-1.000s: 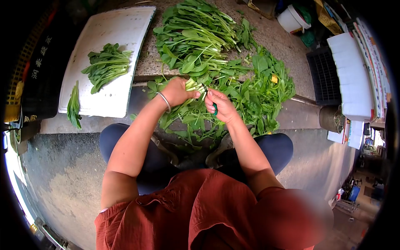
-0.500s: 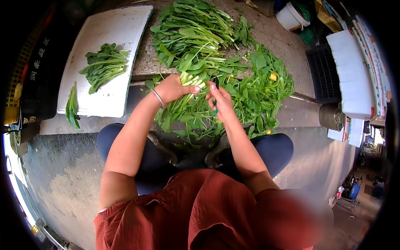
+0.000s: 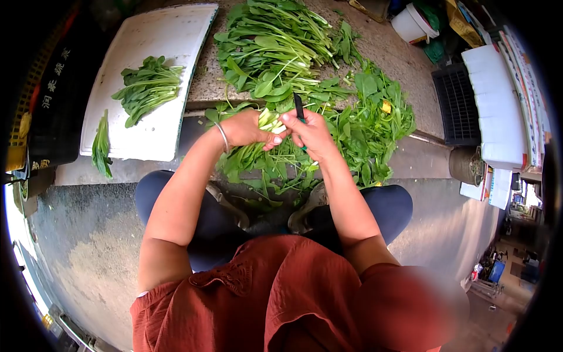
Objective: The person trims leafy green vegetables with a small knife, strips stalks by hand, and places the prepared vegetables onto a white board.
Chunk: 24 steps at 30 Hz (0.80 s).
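Closed around a bunch of leafy greens is my left hand; the pale stem ends point up between my two hands. My right hand is shut on a small knife, whose dark end sticks up past the fingers and whose green part shows below. The right thumb and fingertips meet the stem ends. Under and beside both hands spreads a heap of loose leaves. Beyond them lies a large pile of long-stemmed greens on the stone ledge.
At left, a white board carries a bundle of greens and a smaller bunch at its near edge. A black crate, white foam boxes and a white bucket stand at right.
My right hand has moved in against the stem ends, and the knife's dark end now shows higher and more clearly. The left hand has shifted slightly, still gripping the bunch.
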Available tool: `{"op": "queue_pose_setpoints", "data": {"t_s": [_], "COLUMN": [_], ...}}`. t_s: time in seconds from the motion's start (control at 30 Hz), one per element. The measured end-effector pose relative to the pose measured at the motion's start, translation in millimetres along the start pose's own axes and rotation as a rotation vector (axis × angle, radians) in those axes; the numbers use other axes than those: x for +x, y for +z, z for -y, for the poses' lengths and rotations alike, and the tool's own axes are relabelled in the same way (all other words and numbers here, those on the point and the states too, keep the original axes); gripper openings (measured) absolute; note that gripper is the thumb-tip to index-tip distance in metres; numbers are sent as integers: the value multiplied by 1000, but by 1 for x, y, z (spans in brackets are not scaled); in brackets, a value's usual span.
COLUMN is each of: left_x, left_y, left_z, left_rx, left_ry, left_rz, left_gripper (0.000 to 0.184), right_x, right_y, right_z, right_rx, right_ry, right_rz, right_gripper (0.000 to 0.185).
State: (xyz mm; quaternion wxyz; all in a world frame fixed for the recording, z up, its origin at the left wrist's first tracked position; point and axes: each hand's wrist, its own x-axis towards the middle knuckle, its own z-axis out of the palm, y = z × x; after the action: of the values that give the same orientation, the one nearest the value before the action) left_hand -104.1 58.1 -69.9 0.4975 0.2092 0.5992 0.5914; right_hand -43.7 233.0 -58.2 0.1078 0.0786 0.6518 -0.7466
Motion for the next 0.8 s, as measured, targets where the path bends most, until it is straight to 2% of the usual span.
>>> {"op": "queue_pose_setpoints", "data": {"t_s": [0.07, 0.13, 0.2, 0.27, 0.3, 0.33, 0.4, 0.47, 0.5, 0.53, 0.57, 0.6, 0.63, 0.67, 0.73, 0.8], "left_x": [-1, 0, 3, 4, 5, 3, -1, 2, 1, -1, 1, 0, -2, -3, 0, 3], "left_y": [8, 9, 11, 15, 16, 18, 19, 15, 16, 17, 13, 13, 13, 13, 11, 9], "left_z": [-4, -3, -2, -4, -5, -6, -10, -4, -5, -5, 0, -3, -8, -11, -11, -8], "left_rx": [-21, 86, 14, 135, 184, 190, 311, 232, 137, 37, 91, 90, 92, 93, 96, 112], "left_ry": [29, -6, 29, -9, -16, -13, -87, -65, -45, -27, -7, -4, -8, -12, 20, 22], "left_rz": [-67, -81, -52, -97, -104, -101, -134, -177, -231, -284, -324, -330, -351, -373, -413, -472], "left_gripper": [17, 19, 20, 21, 21, 21, 22, 22, 21, 21, 20, 20, 23, 26, 26, 26], "right_x": [13, 26, 37, 51, 52, 44, 52, 78, 90, 93, 109, 113, 142, 153, 163, 169], "right_y": [-13, -20, -21, -4, 13, 34, 30, 0, -17, -29, -48, -52, -77, -87, -94, -101], "right_z": [4, 11, 17, 7, -2, -3, -20, -26, -20, -1, 3, 18, 4, 7, 11, 11], "right_rx": [-25, -68, -15, -121, -359, -423, -522, -435, -463, -551, -459, -477, -696, -754, -897, -885], "right_ry": [85, 28, -64, -150, -151, -47, -206, -300, -235, -317, -317, -219, -201, -128, -123, -132], "right_rz": [-108, -321, -406, -429, -351, -180, -198, -345, -512, -634, -637, -647, -640, -542, -390, -357], "right_gripper": [24, 26, 25, 25, 24, 24, 22, 25, 25, 25, 25, 25, 28, 31, 31, 30]}}
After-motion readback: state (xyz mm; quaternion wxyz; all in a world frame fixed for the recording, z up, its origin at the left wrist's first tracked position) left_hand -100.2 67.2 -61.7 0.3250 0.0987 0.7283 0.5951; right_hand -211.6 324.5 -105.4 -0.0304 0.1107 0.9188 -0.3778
